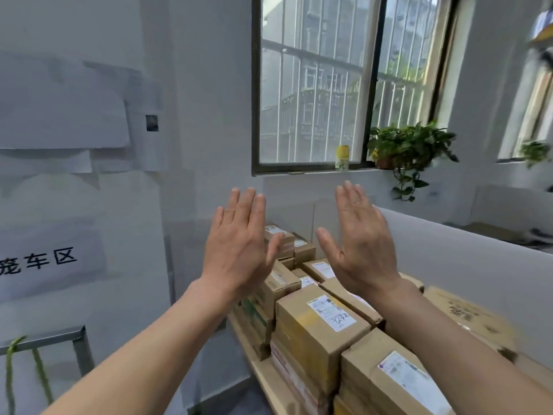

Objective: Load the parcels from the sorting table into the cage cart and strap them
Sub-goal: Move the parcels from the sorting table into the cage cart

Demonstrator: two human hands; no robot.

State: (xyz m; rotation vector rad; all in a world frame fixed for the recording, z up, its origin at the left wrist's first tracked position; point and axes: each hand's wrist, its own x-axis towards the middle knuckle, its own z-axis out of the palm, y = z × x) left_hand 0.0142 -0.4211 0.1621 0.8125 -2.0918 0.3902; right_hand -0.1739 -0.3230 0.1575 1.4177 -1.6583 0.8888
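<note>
Several brown cardboard parcels with white shipping labels lie stacked on the wooden sorting table, which runs from the lower right toward the window wall. My left hand and my right hand are raised in the air above the far parcels, fingers straight and together, backs toward me, holding nothing. At the lower left edge stands a grey metal frame corner of the cage cart with a green strap hanging from its top bar.
A white partition borders the table on the right. A white wall with paper signs stands at the left. On the window sill rest a yellow-lidded bottle and a potted plant.
</note>
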